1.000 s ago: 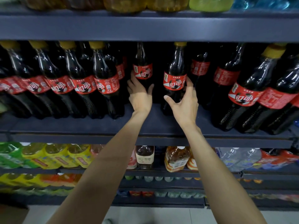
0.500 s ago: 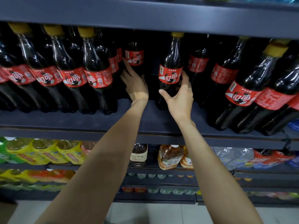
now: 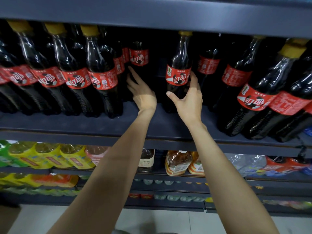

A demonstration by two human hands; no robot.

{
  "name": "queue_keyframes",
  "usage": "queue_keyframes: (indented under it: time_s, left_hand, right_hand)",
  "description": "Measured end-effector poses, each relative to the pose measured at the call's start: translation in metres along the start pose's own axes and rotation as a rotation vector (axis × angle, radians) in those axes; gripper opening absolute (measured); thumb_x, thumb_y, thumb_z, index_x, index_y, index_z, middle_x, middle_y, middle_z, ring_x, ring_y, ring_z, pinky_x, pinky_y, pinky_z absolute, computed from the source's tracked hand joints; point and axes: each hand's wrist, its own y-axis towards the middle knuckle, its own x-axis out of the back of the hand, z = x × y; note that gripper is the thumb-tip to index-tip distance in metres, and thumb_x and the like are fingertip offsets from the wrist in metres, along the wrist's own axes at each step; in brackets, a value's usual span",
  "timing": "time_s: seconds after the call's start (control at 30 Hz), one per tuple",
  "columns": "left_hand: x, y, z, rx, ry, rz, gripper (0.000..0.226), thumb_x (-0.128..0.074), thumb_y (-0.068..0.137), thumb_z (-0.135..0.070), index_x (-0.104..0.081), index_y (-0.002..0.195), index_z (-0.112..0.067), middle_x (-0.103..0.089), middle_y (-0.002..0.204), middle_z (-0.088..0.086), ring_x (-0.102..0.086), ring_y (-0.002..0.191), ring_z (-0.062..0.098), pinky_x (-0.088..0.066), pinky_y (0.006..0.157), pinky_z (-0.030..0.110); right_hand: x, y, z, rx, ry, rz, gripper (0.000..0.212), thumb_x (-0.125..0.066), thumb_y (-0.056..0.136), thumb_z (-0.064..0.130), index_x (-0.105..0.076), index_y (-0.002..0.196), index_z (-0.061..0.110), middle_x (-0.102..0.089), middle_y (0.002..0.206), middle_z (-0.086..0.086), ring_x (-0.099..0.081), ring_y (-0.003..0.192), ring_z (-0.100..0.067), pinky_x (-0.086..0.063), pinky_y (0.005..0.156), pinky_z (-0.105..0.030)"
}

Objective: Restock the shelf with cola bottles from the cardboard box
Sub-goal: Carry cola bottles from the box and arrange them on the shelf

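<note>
Cola bottles with red labels and yellow caps stand in rows on the dark shelf (image 3: 84, 125). My right hand (image 3: 187, 100) holds one cola bottle (image 3: 178, 73) standing alone in the middle gap, thumb on its left side and fingers on its right. My left hand (image 3: 141, 93) reaches deeper into the gap with straight fingers, which touch the lower part of a bottle at the back (image 3: 138, 56). A row of bottles (image 3: 101, 78) stands just left of that hand. More bottles (image 3: 253, 98) fill the right side.
The shelf board above (image 3: 152, 16) hangs low over the caps. Below are shelves with yellow and green bottles (image 3: 42, 156), tea bottles (image 3: 177, 162) and water packs (image 3: 249, 164). A brown corner (image 3: 6, 220), perhaps the box, sits on the pale floor at bottom left.
Both hands have pushed deeper into the shelf. The right hand's fingers have come round the middle bottle, and the left hand's fingers have reached the bottle at the back. The view has tilted slightly.
</note>
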Motion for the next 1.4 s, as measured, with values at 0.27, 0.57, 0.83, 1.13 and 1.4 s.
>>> queue_keyframes:
  time_s: [0.27,0.57,0.83,1.13,1.4]
  left_hand:
    - [0.08,-0.067,0.039,-0.435,-0.214,-0.078,0.05,-0.056,0.089,-0.007,-0.043,0.137,-0.01,-0.052,0.127,0.005,-0.049,0.116,0.017,-0.044,0.095,0.03]
    - [0.107,-0.032,0.066,-0.295,-0.014,-0.319,0.079,-0.071,0.081,-0.017,-0.028,0.146,-0.002,-0.037,0.14,0.02,-0.033,0.127,0.023,-0.027,0.095,0.009]
    - [0.106,-0.031,0.069,-0.284,-0.013,-0.306,0.078,-0.069,0.083,-0.014,-0.026,0.148,-0.009,-0.037,0.141,0.013,-0.036,0.129,0.023,-0.033,0.086,0.012]
    - [0.11,-0.052,0.048,-0.45,-0.093,-0.309,0.065,-0.062,0.081,-0.007,-0.036,0.14,0.0,-0.037,0.14,0.021,-0.034,0.128,0.025,-0.039,0.101,0.027]
    - [0.074,-0.068,0.003,-0.651,-0.479,0.42,0.023,-0.056,0.092,-0.009,-0.061,0.114,-0.014,-0.067,0.096,-0.006,-0.063,0.094,0.009,-0.052,0.086,0.037]
  right_hand:
    - [-0.045,0.004,0.029,0.084,0.09,0.097,0.085,-0.083,0.068,0.032,-0.037,0.137,0.014,-0.055,0.128,-0.008,-0.055,0.115,-0.023,-0.047,0.09,-0.033]
    - [-0.09,0.009,0.051,0.027,0.123,0.124,0.089,-0.08,0.071,0.034,-0.03,0.144,0.023,-0.043,0.137,-0.011,-0.049,0.12,-0.029,-0.042,0.095,-0.042]
    - [-0.1,0.017,0.029,-0.071,0.309,0.322,0.095,-0.075,0.077,0.04,-0.018,0.151,0.022,-0.04,0.148,-0.004,-0.035,0.137,-0.02,-0.033,0.107,-0.026]
    - [-0.073,0.012,0.037,0.025,0.139,0.381,0.092,-0.071,0.081,0.037,-0.015,0.151,0.016,-0.028,0.152,-0.012,-0.026,0.14,-0.026,-0.028,0.111,-0.036]
    - [0.057,-0.06,-0.001,0.06,0.116,-0.046,0.031,-0.06,0.091,0.017,-0.06,0.122,0.016,-0.066,0.11,0.002,-0.06,0.103,-0.006,-0.05,0.092,-0.03]
